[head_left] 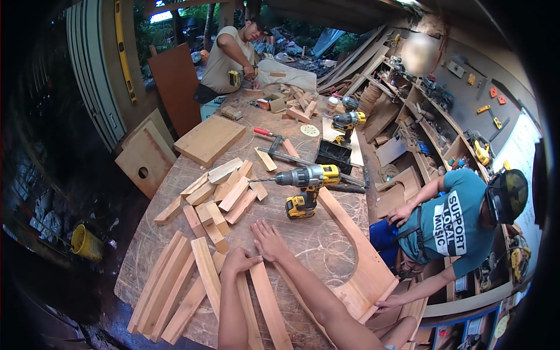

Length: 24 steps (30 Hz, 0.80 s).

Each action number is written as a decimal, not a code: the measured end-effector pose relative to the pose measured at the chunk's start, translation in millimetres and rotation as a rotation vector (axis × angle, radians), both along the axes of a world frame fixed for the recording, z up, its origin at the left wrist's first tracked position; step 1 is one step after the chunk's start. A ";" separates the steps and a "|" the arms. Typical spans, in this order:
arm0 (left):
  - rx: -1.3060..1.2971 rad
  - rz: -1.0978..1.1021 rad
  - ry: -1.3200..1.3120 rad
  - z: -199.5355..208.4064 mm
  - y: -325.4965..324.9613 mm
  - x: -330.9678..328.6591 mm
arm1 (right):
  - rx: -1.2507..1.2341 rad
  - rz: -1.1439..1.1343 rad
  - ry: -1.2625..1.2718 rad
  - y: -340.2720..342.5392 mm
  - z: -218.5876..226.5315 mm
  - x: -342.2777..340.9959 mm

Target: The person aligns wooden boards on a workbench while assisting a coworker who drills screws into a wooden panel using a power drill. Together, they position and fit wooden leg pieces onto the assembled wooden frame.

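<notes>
Your left hand bends at a wood strip running toward the table's near edge, grip unclear; right hand flat, fingers extended, perhaps for support

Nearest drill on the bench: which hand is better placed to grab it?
Right, I'd say. The right hand lies palm down with fingers extended, closer to the drill. The left hand is farther away, curled by the end of a wooden strip.
</notes>
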State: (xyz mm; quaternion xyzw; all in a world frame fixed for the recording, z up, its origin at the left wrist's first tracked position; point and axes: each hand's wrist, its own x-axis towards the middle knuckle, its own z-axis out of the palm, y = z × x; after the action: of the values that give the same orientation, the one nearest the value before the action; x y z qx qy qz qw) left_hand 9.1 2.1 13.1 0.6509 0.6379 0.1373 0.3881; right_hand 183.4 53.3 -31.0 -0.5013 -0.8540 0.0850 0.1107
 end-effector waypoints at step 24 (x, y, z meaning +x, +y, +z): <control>-0.044 0.010 -0.049 -12.2 8.1 7.1 | 0.064 0.004 0.056 -80.6 5.5 78.2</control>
State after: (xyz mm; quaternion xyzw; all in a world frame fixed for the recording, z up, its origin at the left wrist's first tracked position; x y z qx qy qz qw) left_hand 16.2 10.2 0.9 0.6352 0.6344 0.1412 0.4173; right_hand 261.6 -27.3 -25.5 -0.4930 -0.8539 0.0720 0.1505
